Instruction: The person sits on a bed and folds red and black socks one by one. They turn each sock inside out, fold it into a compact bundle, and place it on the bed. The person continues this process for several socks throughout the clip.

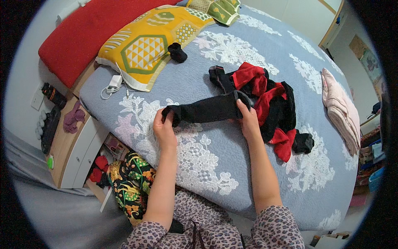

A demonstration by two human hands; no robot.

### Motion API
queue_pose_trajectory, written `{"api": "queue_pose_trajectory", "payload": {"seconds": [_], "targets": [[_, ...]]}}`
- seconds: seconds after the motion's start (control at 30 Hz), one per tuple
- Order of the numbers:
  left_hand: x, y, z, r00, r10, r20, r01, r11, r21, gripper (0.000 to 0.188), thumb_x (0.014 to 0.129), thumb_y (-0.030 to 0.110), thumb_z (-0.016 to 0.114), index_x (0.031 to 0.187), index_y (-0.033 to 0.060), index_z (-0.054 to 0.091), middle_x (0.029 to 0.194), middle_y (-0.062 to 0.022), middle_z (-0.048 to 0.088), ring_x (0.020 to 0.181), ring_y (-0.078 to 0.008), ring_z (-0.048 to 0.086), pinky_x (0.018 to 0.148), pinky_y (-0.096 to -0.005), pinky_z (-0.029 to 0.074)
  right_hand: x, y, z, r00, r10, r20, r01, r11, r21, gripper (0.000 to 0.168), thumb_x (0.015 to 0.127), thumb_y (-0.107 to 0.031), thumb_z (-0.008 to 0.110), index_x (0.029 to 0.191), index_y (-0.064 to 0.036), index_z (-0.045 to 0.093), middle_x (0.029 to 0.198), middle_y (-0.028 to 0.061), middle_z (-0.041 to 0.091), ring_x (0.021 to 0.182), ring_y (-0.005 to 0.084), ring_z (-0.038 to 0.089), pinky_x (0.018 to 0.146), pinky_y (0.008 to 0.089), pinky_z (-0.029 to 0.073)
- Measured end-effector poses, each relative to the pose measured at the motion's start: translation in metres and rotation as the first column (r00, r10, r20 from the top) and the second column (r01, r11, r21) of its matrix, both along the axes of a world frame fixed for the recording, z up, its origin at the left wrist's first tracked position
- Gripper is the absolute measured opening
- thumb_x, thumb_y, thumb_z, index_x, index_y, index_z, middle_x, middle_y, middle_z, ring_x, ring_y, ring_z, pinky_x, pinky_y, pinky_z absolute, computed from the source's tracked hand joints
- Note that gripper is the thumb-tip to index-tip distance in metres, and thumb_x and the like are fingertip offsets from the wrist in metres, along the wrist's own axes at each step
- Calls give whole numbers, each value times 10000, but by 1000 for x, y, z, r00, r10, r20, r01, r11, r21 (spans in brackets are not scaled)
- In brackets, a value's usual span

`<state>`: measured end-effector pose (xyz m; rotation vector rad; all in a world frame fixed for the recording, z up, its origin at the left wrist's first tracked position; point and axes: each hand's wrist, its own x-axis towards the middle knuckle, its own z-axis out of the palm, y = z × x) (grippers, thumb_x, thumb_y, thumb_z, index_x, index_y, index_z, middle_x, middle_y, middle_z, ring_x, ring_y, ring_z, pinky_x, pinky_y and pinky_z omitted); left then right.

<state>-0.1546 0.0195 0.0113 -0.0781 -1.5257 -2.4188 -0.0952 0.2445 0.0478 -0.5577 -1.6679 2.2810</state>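
A black sock (pixel 208 110) is stretched sideways above the bed, held at both ends. My left hand (pixel 166 127) grips its bunched left end, and my right hand (pixel 247 116) holds the open cuff, thumb on the rim. Just beyond and right of my right hand lies a loose heap of red socks (pixel 252 77) and black socks (pixel 287 105). At the heap's near right edge are a red sock (pixel 284 144) and a dark sock (pixel 303 142). A rolled black sock bundle (pixel 178 53) rests apart, beside the yellow pillow.
The blue bedspread (pixel 155 81) bears white floral lace. Around it are a yellow patterned pillow (pixel 146 46), a white charger (pixel 115 81) with its cable, and a folded pink blanket (pixel 340 115). A bedside cabinet (pixel 77 152) stands left, with red items (pixel 99 168) in its open lower part.
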Motion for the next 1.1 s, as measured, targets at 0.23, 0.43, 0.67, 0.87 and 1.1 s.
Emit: {"api": "queue_pose_trajectory", "payload": {"seconds": [0.23, 0.43, 0.67, 0.87, 1.1], "targets": [[-3, -39, 27, 837, -315, 448, 388, 918, -80, 35, 815, 43, 577, 797, 55, 604, 627, -8, 579, 376, -53, 412, 288, -205, 256, 86, 21, -7, 959, -35, 283, -64, 941, 332, 350, 858, -384, 578, 818, -39, 629, 652, -3, 558, 546, 90, 510, 481, 245, 416], [3, -41, 27, 831, -365, 420, 527, 758, -385, 25, 808, 45, 596, 821, 29, 611, 591, 1, 551, 351, -50, 404, 305, -198, 301, 100, 24, -18, 949, -38, 314, -188, 731, 657, 430, 882, -384, 553, 758, 26, 592, 578, 26, 533, 487, 111, 523, 463, 278, 422], [-10, -72, 18, 663, -662, 349, 705, 709, 4, 139, 759, -35, 612, 881, 26, 637, 814, -40, 614, 721, -128, 600, 627, -220, 510, 98, 24, -12, 927, 2, 375, -264, 715, 647, 427, 886, -381, 560, 734, 16, 594, 580, 27, 551, 482, 110, 538, 441, 263, 415], [-13, -81, -1, 625, -760, 180, 773, 635, -3, 162, 725, -91, 628, 840, 21, 606, 834, -19, 606, 785, -106, 574, 729, -217, 469, 99, 21, -7, 937, 22, 348, -209, 834, 510, 427, 877, -387, 572, 732, 14, 600, 558, 32, 554, 455, 106, 515, 425, 263, 394], [11, -59, 3, 895, -410, 175, 439, 740, -510, 194, 691, -136, 563, 767, 39, 529, 846, 6, 527, 649, -69, 490, 637, -199, 415, 102, 28, -4, 910, 94, 405, -293, 836, 465, 421, 874, -418, 571, 738, -20, 596, 583, 30, 569, 450, 103, 497, 415, 255, 379]]}}
